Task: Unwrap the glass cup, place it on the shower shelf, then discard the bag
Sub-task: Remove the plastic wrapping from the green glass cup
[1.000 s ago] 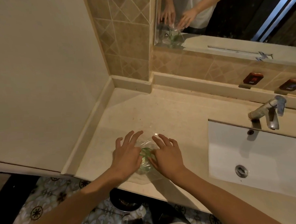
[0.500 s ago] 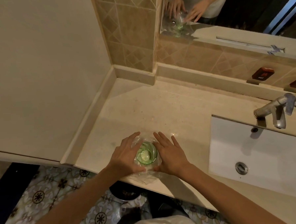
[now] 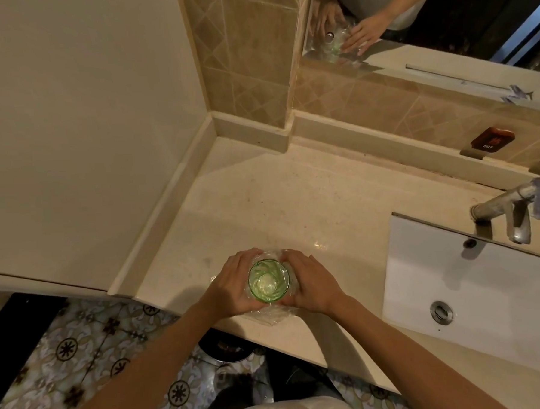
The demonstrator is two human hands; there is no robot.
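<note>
A green-tinted glass cup [image 3: 269, 281] stands upright near the front edge of the beige counter [image 3: 294, 209], still inside a clear plastic bag [image 3: 273, 316] whose loose end lies flat toward me. My left hand [image 3: 232, 287] wraps the cup's left side and my right hand [image 3: 313, 283] wraps its right side, both pressing the plastic against the glass. The cup's mouth faces up and shows between my thumbs.
A white sink [image 3: 472, 275] with a metal faucet [image 3: 513, 213] lies to the right. A mirror [image 3: 425, 21] above the tiled backsplash reflects my hands. A wall closes the left side. A dark round bin [image 3: 226, 350] sits on the patterned floor below the counter edge.
My hands went from spread flat over the wrapped cup to closed around its sides. The cup now stands upright with its mouth visible. The view has shifted slightly.
</note>
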